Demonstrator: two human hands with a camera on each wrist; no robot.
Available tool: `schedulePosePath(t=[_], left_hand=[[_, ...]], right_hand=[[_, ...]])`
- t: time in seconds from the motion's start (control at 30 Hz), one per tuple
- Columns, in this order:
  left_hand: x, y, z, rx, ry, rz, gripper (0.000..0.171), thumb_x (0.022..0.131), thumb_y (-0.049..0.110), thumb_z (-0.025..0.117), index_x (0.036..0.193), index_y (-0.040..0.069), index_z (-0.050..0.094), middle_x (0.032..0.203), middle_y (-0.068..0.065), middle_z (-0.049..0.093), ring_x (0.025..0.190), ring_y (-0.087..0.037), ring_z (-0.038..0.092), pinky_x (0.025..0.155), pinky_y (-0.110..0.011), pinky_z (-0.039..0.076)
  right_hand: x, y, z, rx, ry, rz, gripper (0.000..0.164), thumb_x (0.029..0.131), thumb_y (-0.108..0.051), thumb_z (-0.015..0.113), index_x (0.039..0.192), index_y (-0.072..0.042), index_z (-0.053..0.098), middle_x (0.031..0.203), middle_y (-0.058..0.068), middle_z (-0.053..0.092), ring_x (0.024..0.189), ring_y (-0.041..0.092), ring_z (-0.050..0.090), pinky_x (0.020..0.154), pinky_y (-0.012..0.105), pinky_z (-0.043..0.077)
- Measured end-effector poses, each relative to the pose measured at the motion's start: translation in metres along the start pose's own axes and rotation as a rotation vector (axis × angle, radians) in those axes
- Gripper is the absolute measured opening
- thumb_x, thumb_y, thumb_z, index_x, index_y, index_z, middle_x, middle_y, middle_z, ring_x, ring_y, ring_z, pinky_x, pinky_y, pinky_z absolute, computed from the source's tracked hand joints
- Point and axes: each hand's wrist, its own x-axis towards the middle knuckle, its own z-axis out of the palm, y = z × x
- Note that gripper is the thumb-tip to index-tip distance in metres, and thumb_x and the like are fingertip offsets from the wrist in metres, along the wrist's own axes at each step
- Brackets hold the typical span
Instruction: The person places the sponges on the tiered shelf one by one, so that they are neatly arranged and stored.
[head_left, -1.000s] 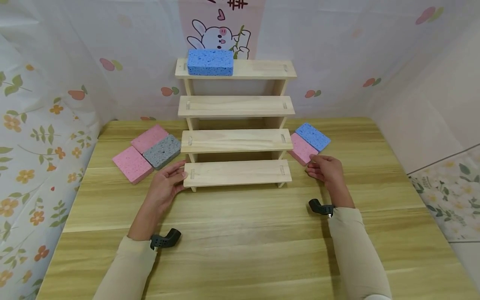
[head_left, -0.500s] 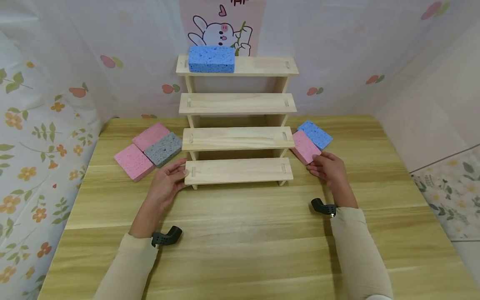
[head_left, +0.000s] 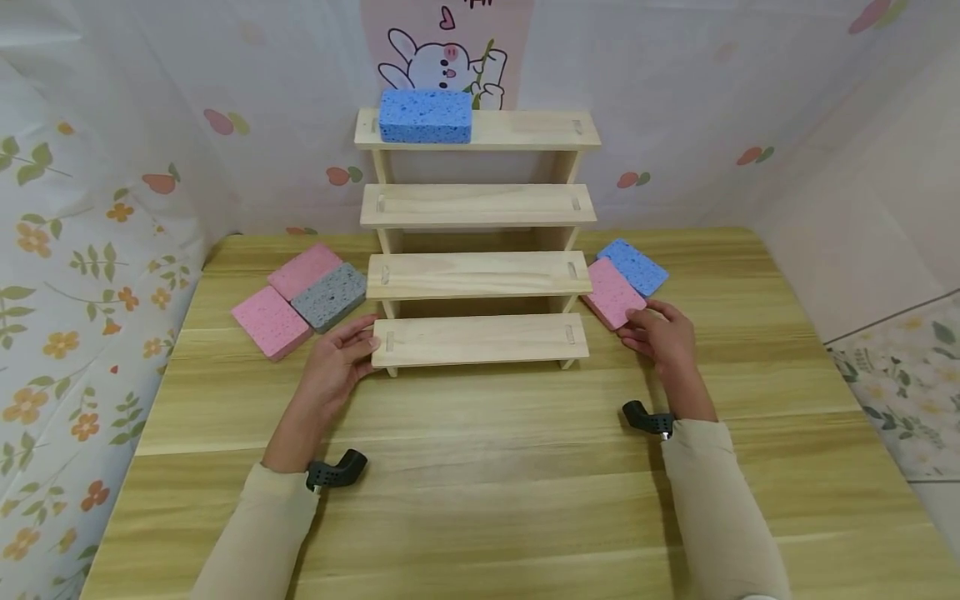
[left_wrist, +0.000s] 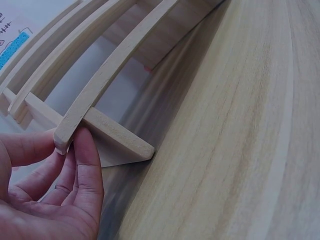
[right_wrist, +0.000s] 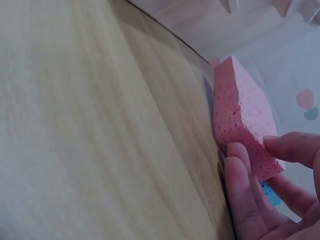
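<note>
A pale wooden four-step rack (head_left: 480, 340) stands in the middle of the table. My left hand (head_left: 339, 362) grips the left end of its lowest board; in the left wrist view, thumb above and fingers below pinch the board's end (left_wrist: 75, 117). On the right, my right hand (head_left: 663, 337) pinches the near corner of a pink sponge (head_left: 613, 293). The right wrist view has the thumb on the top of this pink sponge (right_wrist: 245, 110) and fingertips at its lower edge. Behind it, partly overlapped, lies a blue sponge (head_left: 636, 265).
Another blue sponge (head_left: 425, 117) sits on the left of the top step. Left of the rack, two pink sponges (head_left: 272, 323) and a grey sponge (head_left: 330, 297) lie side by side. A patterned cloth (head_left: 285, 142) hangs behind the wooden table (head_left: 480, 483).
My right fingers have closed on the near corner of the pink sponge, which has shifted slightly against the blue one. The left hand keeps its hold on the board. The head view has shifted a little.
</note>
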Motion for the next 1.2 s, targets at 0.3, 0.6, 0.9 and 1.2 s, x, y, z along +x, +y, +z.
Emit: schedulePosePath(t=[0.3, 0.6, 0.9, 1.2], left_hand=[[0.0, 0.0, -0.001, -0.005, -0.003, 0.002, 0.049, 0.097, -0.002, 0.052, 0.145, -0.004, 0.039, 0.098, 0.002, 0.062, 0.083, -0.007, 0.062, 0.068, -0.021, 0.055], [0.0, 0.0, -0.002, -0.008, -0.006, -0.008, 0.051, 0.097, -0.001, 0.053, 0.146, -0.004, 0.038, 0.099, 0.001, 0.06, 0.083, -0.008, 0.062, 0.068, -0.021, 0.054], [0.001, -0.002, -0.001, -0.016, -0.021, 0.015, 0.05, 0.098, -0.002, 0.052, 0.146, -0.006, 0.036, 0.097, 0.003, 0.063, 0.082, -0.007, 0.064, 0.068, -0.022, 0.055], [0.0, -0.001, -0.001, -0.009, -0.017, 0.011, 0.051, 0.098, -0.001, 0.052, 0.146, -0.005, 0.036, 0.098, 0.003, 0.062, 0.083, -0.008, 0.064, 0.068, -0.022, 0.055]], right_hand=[[-0.001, 0.004, 0.001, -0.017, 0.039, -0.053, 0.047, 0.089, -0.014, 0.072, 0.128, -0.011, 0.047, 0.08, -0.001, 0.069, 0.068, 0.012, 0.071, 0.063, 0.027, 0.058], [-0.005, 0.002, 0.002, -0.057, 0.096, -0.079, 0.039, 0.087, -0.013, 0.073, 0.12, -0.012, 0.052, 0.077, -0.005, 0.069, 0.07, 0.009, 0.068, 0.062, 0.024, 0.057], [-0.013, -0.01, -0.002, -0.046, 0.064, -0.153, 0.037, 0.091, -0.011, 0.068, 0.123, -0.007, 0.05, 0.09, 0.003, 0.06, 0.069, 0.009, 0.065, 0.067, 0.025, 0.058], [-0.017, -0.037, -0.006, -0.04, -0.009, -0.231, 0.04, 0.09, -0.015, 0.07, 0.124, -0.004, 0.051, 0.102, 0.003, 0.059, 0.073, 0.01, 0.067, 0.07, 0.024, 0.057]])
